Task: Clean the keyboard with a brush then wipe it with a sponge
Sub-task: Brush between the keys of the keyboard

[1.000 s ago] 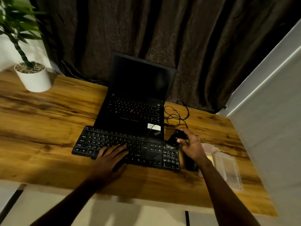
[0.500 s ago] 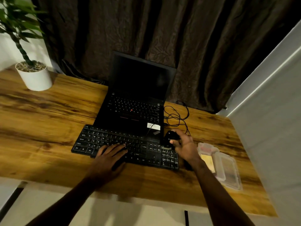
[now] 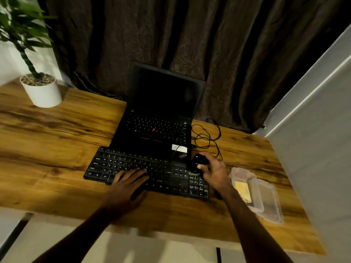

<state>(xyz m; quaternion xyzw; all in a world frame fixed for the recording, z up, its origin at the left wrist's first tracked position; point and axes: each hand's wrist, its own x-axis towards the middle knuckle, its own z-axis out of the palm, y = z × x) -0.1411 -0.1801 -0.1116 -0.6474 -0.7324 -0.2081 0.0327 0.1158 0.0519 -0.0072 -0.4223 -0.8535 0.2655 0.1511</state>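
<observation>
We are laying our left hand (image 3: pixel 129 185) flat on the keyboard (image 3: pixel 161 179), near its middle. The fingers (image 3: pixel 137 172) are lying straight and a little apart. They are touching the keys and holding nothing. We are holding the black brush (image 3: pixel 197 161) in our right hand (image 3: pixel 215 172). The thumb and fingers are curling round it. Its pale end is pointing down at the keys above the number pad, at the right end of the keyboard. We cannot tell if it is touching the keys.

The keyboard is lying across the wooden desk (image 3: pixel 57 141). Its far edge is sitting right against the front of the open laptop (image 3: pixel 161 120). The yellow sponge (image 3: pixel 241 188) is lying in a clear box (image 3: pixel 266 202) just beside our right wrist, near the keyboard's right end. A black cable (image 3: pixel 207 135) is curling on the desk behind our right hand. Bare wood is stretching wide on the left, up to a white plant pot (image 3: pixel 41 93) at the far corner. A strip of bare wood is running between the keyboard and the desk's near edge.
</observation>
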